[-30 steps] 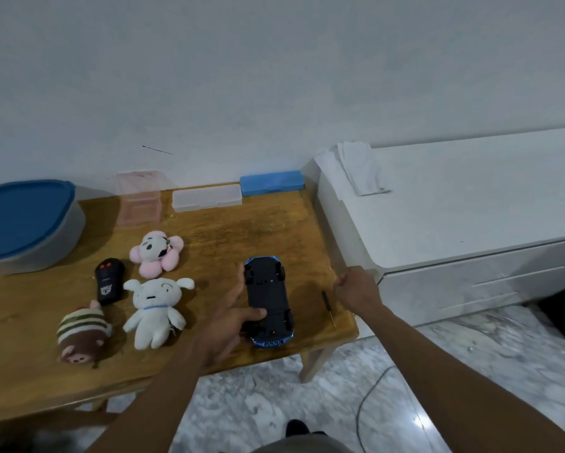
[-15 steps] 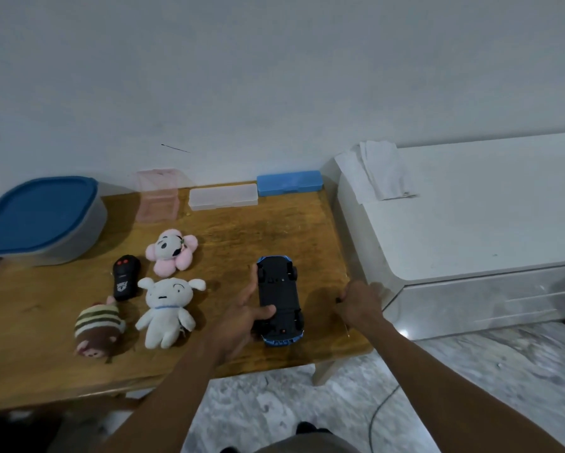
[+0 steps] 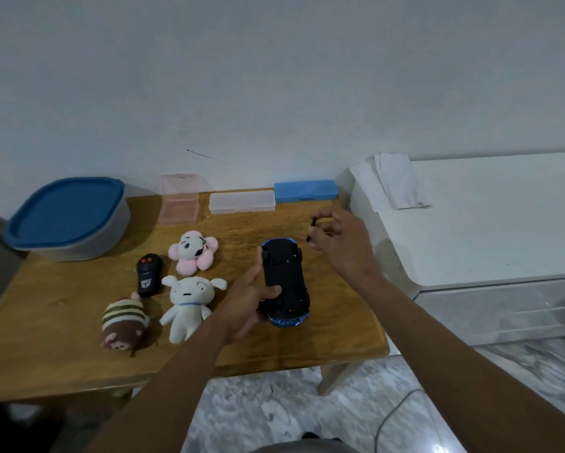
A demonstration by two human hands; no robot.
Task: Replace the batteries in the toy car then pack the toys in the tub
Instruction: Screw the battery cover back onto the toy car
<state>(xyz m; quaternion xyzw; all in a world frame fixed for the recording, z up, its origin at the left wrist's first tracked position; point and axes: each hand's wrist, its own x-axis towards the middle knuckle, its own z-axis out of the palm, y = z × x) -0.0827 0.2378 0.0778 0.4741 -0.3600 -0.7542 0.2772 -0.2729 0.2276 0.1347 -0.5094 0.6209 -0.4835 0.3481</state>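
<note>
Wooden table (image 3: 45, 315) filled the middle of the head view, and the car (image 3: 286, 282) lay on it just right of centre, flipped so its black underside faced up, with blue bodywork showing at the near end. The left hand (image 3: 245, 302) gripped the car from its left side, thumb laid across the underside and fingers curled along the far edge. Above and to the right, the right hand (image 3: 343, 243) hovered off the table and pinched a thin dark screwdriver (image 3: 311, 228) between thumb and fingertips, roughly upright, near the car's far end but apart from it. The two hands were apart. At left of centre sat a black remote (image 3: 149, 275), a pink plush (image 3: 192, 253) just beside it, a white plush (image 3: 189, 302) nearer the camera, and a brown striped plush (image 3: 124, 322) to the lower left. The grey tub (image 3: 88, 246) stood at the far left of the table, shut under a blue lid (image 3: 65, 210), well apart from the car. Along the wall stood a pink clear box (image 3: 179, 204), a clear case (image 3: 241, 201) and a blue case (image 3: 305, 191). A white cabinet (image 3: 487, 230) filled the right, with a folded cloth (image 3: 395, 181) on top.
</note>
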